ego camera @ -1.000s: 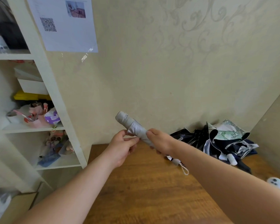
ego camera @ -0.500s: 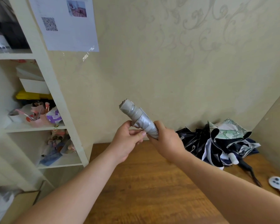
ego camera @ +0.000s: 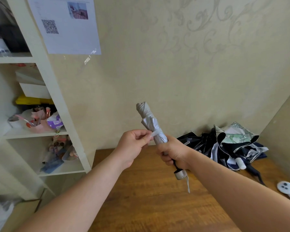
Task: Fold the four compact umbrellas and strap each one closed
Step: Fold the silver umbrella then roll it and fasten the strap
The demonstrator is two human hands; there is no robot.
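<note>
A rolled silver compact umbrella (ego camera: 148, 121) stands nearly upright above the wooden table (ego camera: 149, 198), tip up. My right hand (ego camera: 173, 152) grips its lower shaft, and the grey handle (ego camera: 180, 174) with a cord loop hangs below my fist. My left hand (ego camera: 132, 142) pinches the end of the pale strap (ego camera: 156, 133) that wraps the canopy. A heap of unfolded umbrellas (ego camera: 228, 146), dark navy and one with a green-and-white print, lies against the wall at the back right of the table.
A cream shelf unit (ego camera: 57, 104) with boxes, brushes and small items stands at the left. A sheet with a QR code (ego camera: 64, 25) is taped to the wall. A white controller-like device (ego camera: 289, 190) lies at the table's right edge.
The silver umbrella has swung from a leftward tilt to nearly upright. My right hand slid down to the shaft, exposing the handle, and my left hand now pulls the strap end leftward.
</note>
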